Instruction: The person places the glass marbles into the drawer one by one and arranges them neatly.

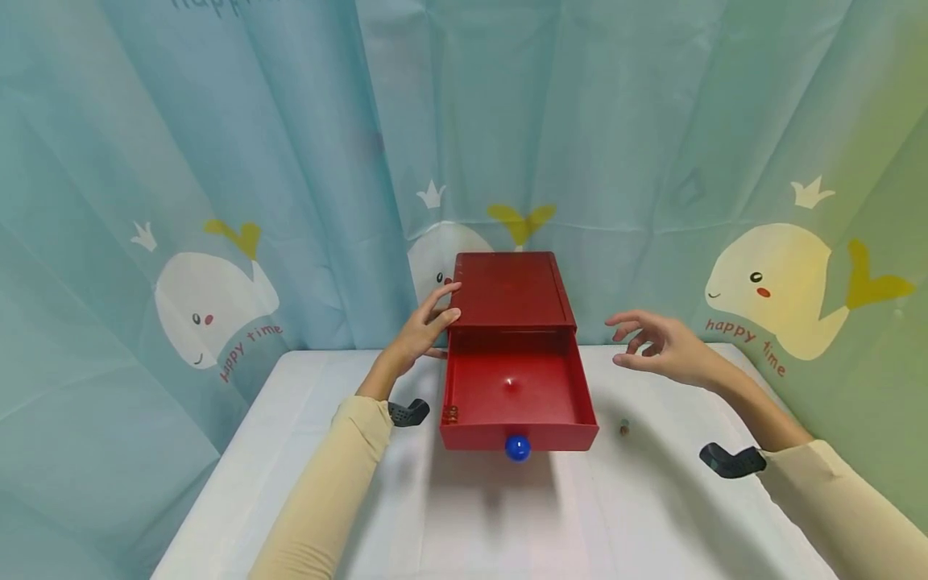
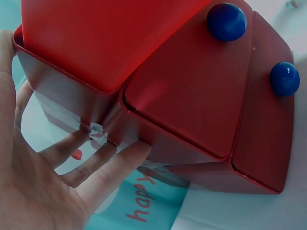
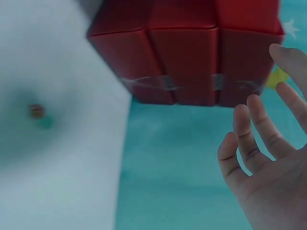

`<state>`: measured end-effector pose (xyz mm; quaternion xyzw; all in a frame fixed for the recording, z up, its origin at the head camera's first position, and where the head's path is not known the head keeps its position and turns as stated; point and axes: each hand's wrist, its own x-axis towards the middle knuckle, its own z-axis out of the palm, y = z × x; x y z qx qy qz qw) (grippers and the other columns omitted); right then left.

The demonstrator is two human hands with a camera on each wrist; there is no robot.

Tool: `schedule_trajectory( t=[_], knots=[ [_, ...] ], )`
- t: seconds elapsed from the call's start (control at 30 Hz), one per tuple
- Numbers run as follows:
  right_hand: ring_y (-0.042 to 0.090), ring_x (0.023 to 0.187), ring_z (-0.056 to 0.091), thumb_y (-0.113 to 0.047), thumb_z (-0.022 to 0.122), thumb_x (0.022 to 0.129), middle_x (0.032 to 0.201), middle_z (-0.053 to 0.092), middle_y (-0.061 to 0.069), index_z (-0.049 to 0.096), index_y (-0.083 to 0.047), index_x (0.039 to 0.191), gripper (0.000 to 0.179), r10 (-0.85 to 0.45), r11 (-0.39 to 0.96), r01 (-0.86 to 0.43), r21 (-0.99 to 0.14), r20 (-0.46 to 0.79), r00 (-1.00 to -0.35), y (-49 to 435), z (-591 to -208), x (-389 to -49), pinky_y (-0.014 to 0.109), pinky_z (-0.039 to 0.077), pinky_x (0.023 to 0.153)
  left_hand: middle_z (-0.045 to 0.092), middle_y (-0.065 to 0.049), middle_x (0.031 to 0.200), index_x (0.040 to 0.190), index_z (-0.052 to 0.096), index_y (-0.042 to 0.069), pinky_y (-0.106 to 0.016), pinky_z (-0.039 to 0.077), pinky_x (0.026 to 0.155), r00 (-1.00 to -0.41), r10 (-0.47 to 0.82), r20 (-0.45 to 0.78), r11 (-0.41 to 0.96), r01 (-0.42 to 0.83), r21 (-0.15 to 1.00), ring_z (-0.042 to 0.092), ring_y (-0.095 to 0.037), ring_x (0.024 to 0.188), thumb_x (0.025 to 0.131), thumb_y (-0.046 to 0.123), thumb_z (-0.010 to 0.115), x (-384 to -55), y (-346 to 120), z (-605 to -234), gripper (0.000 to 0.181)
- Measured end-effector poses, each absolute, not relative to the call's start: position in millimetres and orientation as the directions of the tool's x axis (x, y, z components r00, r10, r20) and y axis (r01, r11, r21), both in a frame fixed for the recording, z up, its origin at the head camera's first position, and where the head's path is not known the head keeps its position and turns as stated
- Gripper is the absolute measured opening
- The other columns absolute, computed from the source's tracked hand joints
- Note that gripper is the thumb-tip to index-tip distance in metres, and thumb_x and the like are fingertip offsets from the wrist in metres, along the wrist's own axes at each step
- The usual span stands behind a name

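A red drawer unit [image 1: 507,290] stands on the table, its top drawer [image 1: 544,395] pulled out. A blue ball knob [image 1: 518,449] is on that drawer's front. Small brown beads or similar bits [image 1: 451,414] lie in its front left corner. My left hand [image 1: 416,334] rests against the unit's left side near the top, and the left wrist view shows its fingers fairly straight on the side wall. To the right of the unit my right hand [image 1: 667,348] hovers, holding nothing, with loosely bent fingers. Two lower drawers with blue knobs [image 2: 284,79] appear closed in the left wrist view.
A tiny brown and green object [image 1: 624,428] lies on the white table [image 1: 326,387], right of the drawer. Behind the table hangs a blue-green curtain [image 1: 616,145] with whale prints. Clear tape [image 3: 168,82] runs across the unit's side.
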<state>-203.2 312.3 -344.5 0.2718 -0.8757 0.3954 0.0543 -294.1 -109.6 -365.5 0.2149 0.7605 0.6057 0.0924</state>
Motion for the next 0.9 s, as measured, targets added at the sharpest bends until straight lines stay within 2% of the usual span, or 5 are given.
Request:
schedule_trajectory(
  t=[0.2,0.4,0.6,0.73,0.9],
  knots=[
    [0.017,0.087,0.069,-0.015,0.081,0.090,0.108,0.065,0.008,0.060,-0.014,0.133,0.047,-0.391,0.563,-0.443,-0.698,0.247,-0.886,323,-377,-196,0.031,0.059,0.075,0.041,-0.013,0.157,0.156,0.036,0.043,-0.061,0.058,0.085,-0.890,0.442,0.115,0.176,0.212,0.961,0.046,-0.037,0.139,0.099,0.047,0.058,-293,-110,-364,0.061],
    [0.015,0.086,0.070,-0.018,0.080,0.091,0.108,0.067,0.007,0.060,-0.015,0.133,0.047,-0.382,0.574,-0.415,-0.706,0.217,-0.898,333,-407,-191,0.030,0.059,0.077,0.040,-0.014,0.158,0.157,0.036,0.042,-0.062,0.057,0.086,-0.891,0.440,0.115,0.178,0.212,0.961,0.045,-0.038,0.139,0.100,0.046,0.057,-292,-110,-362,0.061],
    [0.016,0.082,0.069,-0.011,0.079,0.090,0.106,0.067,0.017,0.061,-0.008,0.131,0.044,-0.419,0.533,-0.432,-0.727,0.216,-0.882,342,-437,-186,0.029,0.058,0.075,0.040,-0.014,0.158,0.156,0.036,0.043,-0.063,0.057,0.086,-0.894,0.435,0.109,0.184,0.207,0.961,0.045,-0.039,0.139,0.100,0.046,0.058,-292,-110,-361,0.060],
    [0.017,0.082,0.070,-0.006,0.078,0.090,0.104,0.069,0.015,0.059,0.001,0.130,0.045,-0.461,0.501,-0.440,-0.745,0.201,-0.865,347,-453,-184,0.029,0.056,0.076,0.040,-0.013,0.158,0.156,0.036,0.044,-0.062,0.057,0.086,-0.895,0.433,0.109,0.186,0.207,0.961,0.046,-0.038,0.139,0.099,0.046,0.058,-292,-110,-361,0.060],
    [0.018,0.082,0.068,-0.009,0.078,0.091,0.104,0.068,0.015,0.059,0.002,0.129,0.044,-0.491,0.496,-0.419,-0.760,0.153,-0.858,350,-462,-184,0.028,0.056,0.074,0.040,-0.013,0.158,0.156,0.037,0.042,-0.062,0.057,0.086,-0.894,0.435,0.109,0.182,0.206,0.962,0.046,-0.038,0.139,0.099,0.046,0.058,-291,-109,-361,0.060]
  ],
)
